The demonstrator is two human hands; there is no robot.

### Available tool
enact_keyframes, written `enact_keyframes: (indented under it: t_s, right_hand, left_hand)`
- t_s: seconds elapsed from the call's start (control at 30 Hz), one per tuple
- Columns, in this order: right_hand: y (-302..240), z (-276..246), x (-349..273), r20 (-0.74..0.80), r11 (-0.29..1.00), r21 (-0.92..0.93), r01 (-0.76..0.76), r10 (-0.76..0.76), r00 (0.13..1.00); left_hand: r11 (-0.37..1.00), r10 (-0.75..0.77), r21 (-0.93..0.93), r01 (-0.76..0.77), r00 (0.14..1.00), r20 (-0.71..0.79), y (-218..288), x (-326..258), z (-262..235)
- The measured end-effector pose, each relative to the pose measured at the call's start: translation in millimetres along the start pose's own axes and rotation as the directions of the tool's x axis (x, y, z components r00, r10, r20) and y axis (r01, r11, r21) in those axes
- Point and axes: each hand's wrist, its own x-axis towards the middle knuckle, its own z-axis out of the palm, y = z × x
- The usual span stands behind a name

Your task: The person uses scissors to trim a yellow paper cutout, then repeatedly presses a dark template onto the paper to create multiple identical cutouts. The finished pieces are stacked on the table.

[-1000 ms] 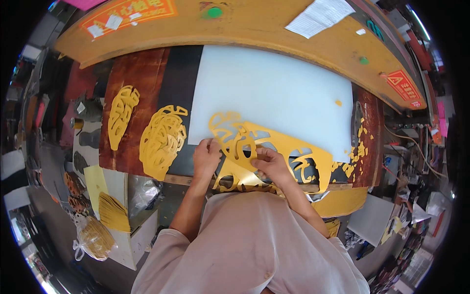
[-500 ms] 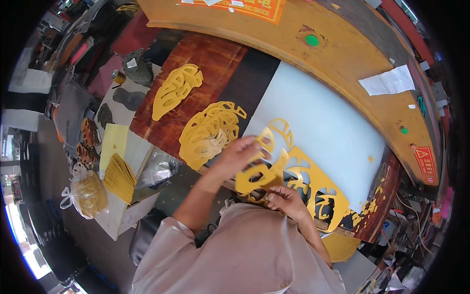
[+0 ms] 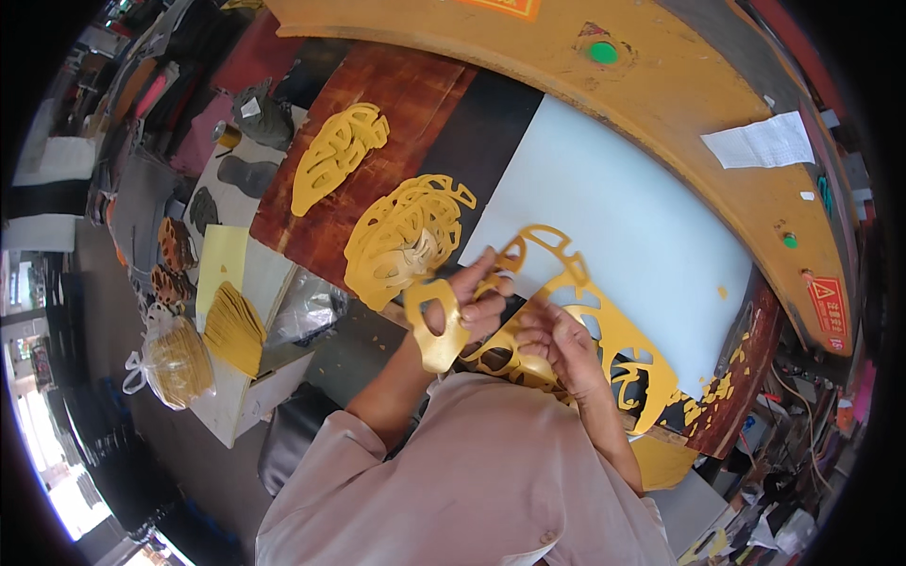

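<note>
My left hand point(image 3: 477, 307) is closed on a thin yellow cut-out piece point(image 3: 422, 300) with a large opening, hanging over the wrist side. Close by on the right, my right hand point(image 3: 564, 347) has its fingers bent together; whatever is between them is hidden. Beneath and beyond the hands lies a yellow sheet point(image 3: 658, 370) with shaped holes, partly on the pale white board point(image 3: 623, 198). A curved yellow strip point(image 3: 543, 232) reaches onto that board. Left of my hands sits a loose pile of yellow cut-outs point(image 3: 377, 250), and farther off a neater stack point(image 3: 326, 174).
An orange-yellow machine beam point(image 3: 528, 57) with a green button point(image 3: 603, 53) arches over the far side. Small yellow scraps point(image 3: 698, 406) litter the right edge. On a side table stand a fanned yellow stack point(image 3: 233, 330), a bagged bundle point(image 3: 176, 363) and a dark shoe point(image 3: 260, 118).
My left hand has lowered toward me and turned, bringing the yellow piece to its left side. My right hand has risen slightly, and its fingers have shifted.
</note>
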Motion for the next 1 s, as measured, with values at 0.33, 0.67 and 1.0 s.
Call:
enact_keyframes:
  t_s: [0.33,0.67,1.0]
  right_hand:
    - [-12.2,-10.8,14.5,-0.309,0.99,-0.134,0.049,-0.088,0.947]
    - [-4.7,-27.2,19.1,-0.369,0.99,-0.133,-0.035,-0.017,0.929]
    - [-35.5,-9.2,40.2,-0.131,0.93,-0.314,0.192,-0.242,0.961]
  left_hand:
    - [0.925,-0.2,0.276,0.26,0.953,-0.226,-84.0,-20.8,-6.5]
    - [0.995,-0.093,0.011,0.095,0.99,-0.108,-46.8,-41.1,-24.6]
    - [0.798,0.083,0.595,0.096,0.96,-0.266,-1.1,-61.2,-2.6]
